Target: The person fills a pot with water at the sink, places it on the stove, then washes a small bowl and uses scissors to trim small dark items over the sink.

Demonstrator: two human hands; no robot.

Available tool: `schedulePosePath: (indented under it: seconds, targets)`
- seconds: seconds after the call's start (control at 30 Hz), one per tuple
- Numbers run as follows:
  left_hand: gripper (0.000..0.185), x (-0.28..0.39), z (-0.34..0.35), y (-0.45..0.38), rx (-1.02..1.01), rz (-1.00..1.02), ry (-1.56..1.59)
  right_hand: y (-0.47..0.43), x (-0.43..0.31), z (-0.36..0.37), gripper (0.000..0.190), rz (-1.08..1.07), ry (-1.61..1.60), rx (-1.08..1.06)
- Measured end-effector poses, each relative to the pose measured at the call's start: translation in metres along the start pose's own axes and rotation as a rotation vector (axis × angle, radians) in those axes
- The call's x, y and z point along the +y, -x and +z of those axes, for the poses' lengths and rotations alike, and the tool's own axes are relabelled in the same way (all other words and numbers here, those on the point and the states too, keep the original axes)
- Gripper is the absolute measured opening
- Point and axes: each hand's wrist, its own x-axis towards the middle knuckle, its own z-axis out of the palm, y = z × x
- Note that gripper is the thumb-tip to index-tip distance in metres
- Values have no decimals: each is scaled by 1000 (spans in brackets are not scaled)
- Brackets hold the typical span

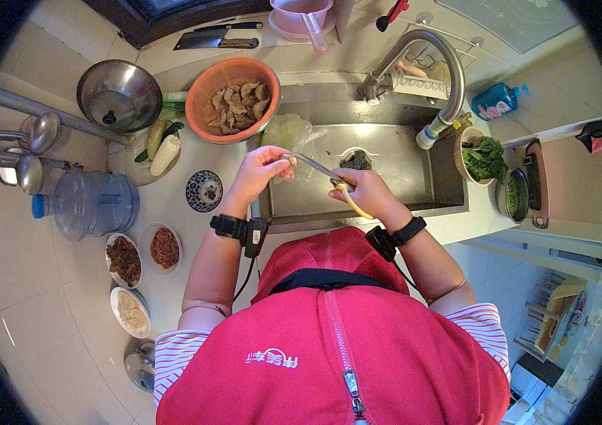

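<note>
Over the left part of the steel sink [396,175], my left hand [263,167] pinches a small shrimp [294,160] between thumb and fingertips. My right hand [369,194] grips scissors [318,166] with yellow handles, and their blades point left, with the tips right at the shrimp. Whether the blades touch it is hard to tell. Beyond my left hand, an orange colander [193,101] holds several whole shrimp [242,106]. A clear plastic bag [286,132] with pale contents lies at the sink's left side. Dark matter [356,160] sits in the drain.
Left counter: a patterned bowl [192,192], plates of sliced meat [164,248], corn [166,155], a water jug [96,204] and a metal bowl [88,87]. A cleaver [199,40] lies behind. The faucet [457,69] arches over the sink; leafy greens [484,159] stand right.
</note>
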Motion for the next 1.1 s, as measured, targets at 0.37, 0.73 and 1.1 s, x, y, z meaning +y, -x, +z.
schedulePosePath:
  seconds: [0.37,0.73,1.1]
  targets:
    - [19,2,2,0,1,23,-52,0,2,-2,46,42,29,-41]
    - [28,9,6,0,33,66,-242,2,18,17,38,75,-226,-144]
    - [23,-9,32,-3,275,152,305,1,-3,36,40,49,-161,56]
